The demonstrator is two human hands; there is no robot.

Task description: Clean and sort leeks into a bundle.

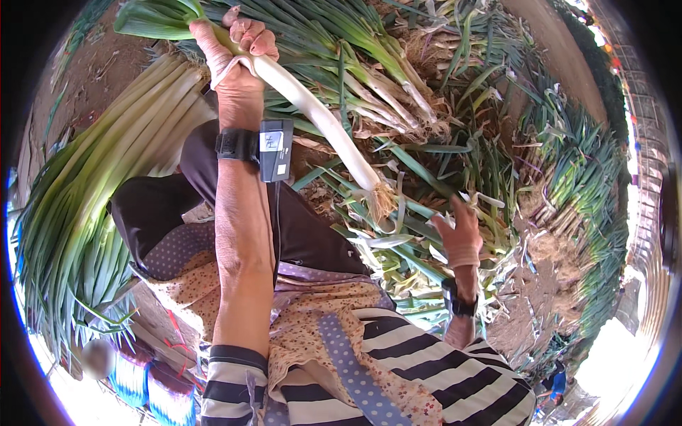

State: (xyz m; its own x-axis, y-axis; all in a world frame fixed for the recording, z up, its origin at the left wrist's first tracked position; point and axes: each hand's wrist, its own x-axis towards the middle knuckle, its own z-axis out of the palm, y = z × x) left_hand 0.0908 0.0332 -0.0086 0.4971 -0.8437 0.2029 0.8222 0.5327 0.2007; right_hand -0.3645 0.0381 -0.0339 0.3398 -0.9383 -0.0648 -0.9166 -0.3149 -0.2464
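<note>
My left hand [238,53] is wrapped around a leek [320,124] where its white stalk meets the green leaves. The stalk slants down to the right, ending in a tuft of pale roots [381,202]. Apart from the leek, to the right of its root end, my right hand [460,234] hovers over loose peeled leaves [419,248]. Its thumb and fingers are spread, slightly blurred, and I see nothing gripped in them. My left wrist carries a strapped black device [275,150]; another black band [460,298] circles the right wrist.
A pile of cleaned leeks [135,128] lies at my left. Unpeeled leeks with roots [376,89] are heaped ahead. A long row of leeks [568,192] runs along the right, beside bare soil [543,291]. Blue-and-white bundles [149,383] sit at lower left.
</note>
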